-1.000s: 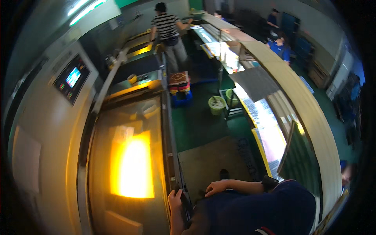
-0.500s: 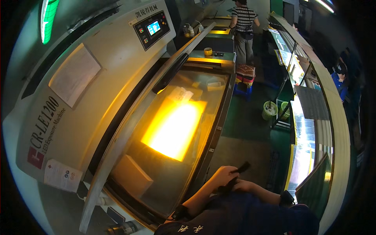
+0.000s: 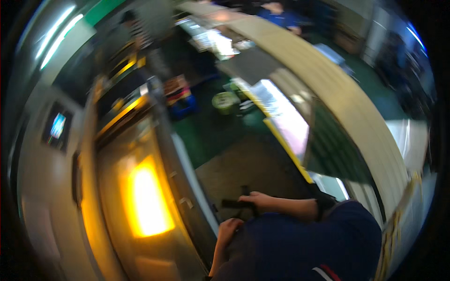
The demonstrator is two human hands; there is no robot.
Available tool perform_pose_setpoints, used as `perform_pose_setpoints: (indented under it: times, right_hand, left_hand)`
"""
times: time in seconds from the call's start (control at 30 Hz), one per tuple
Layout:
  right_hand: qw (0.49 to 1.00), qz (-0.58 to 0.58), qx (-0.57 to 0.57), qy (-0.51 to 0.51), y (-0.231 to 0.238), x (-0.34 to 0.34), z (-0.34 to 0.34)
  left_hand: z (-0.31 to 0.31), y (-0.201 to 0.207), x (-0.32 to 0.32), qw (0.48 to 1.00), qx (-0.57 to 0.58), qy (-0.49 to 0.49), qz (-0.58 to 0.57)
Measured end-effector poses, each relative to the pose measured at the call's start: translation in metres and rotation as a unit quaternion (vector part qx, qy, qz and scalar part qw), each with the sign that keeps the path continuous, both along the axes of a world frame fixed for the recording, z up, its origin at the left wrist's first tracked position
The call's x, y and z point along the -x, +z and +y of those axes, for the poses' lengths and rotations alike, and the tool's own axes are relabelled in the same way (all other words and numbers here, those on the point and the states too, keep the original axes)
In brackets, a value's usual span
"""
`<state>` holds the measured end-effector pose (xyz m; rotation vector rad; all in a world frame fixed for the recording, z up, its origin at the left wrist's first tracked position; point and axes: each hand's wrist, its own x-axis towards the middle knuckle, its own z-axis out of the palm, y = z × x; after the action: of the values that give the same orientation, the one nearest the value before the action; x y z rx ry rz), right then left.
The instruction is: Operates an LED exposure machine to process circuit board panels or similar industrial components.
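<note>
Close in front of my body, my right hand (image 3: pixel 258 200) is closed round a black strap-like thing (image 3: pixel 230 203). Its dark ends stick out past the fingers; blur hides its exact kind. Lower and to the left, my left hand (image 3: pixel 228 229) has its fingers curled where a thin dark part of the same thing runs down to them. Left of both hands lies the glass bed of an exposure machine (image 3: pixel 183 161), with a bright yellow-lit panel (image 3: pixel 149 201) glowing on it. Neither hand touches the machine.
A long light table (image 3: pixel 283 112) with a pale curved top (image 3: pixel 323 70) runs along the right. Further off stand a stool (image 3: pixel 180 96) and a green bucket (image 3: pixel 225 102). One person in stripes (image 3: pixel 140 35) and another in blue (image 3: pixel 281 18) are far away.
My view has swung right, so the machine sits further left and the picture is blurred. My hands have moved apart, the left lower and the right higher with the black strap-like thing.
</note>
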<state>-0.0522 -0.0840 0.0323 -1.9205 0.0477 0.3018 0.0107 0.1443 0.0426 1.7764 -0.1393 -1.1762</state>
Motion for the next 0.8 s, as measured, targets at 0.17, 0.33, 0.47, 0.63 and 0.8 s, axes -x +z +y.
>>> perform_pose_setpoints:
  times: [0.17,0.33,0.47,0.63,0.8]
  right_hand:
    - [0.986,-0.083,0.105,0.096,-0.001,0.0,0.005]
    - [0.963,0.007,0.268,0.035,0.005,0.016,-0.012]
    - [0.991,-0.121,0.034,-0.037,0.009,0.025,-0.045]
    - [0.779,-0.171,-0.323,-0.51,0.026,0.068,-0.124]
    - [0.554,-0.362,-0.399,-0.635,0.066,0.1,-0.195]
  left_hand:
    - [0.0,-0.039,-0.022,0.972,0.175,0.056,-0.144]
    - [-0.025,-0.009,-0.028,0.976,0.147,0.09,0.134]
    - [-0.015,-0.03,-0.045,0.985,0.109,0.111,-0.074]
    - [0.03,-0.061,-0.115,0.924,0.181,0.331,0.062]
    - [0.061,-0.07,-0.145,0.923,0.112,0.367,-0.032]
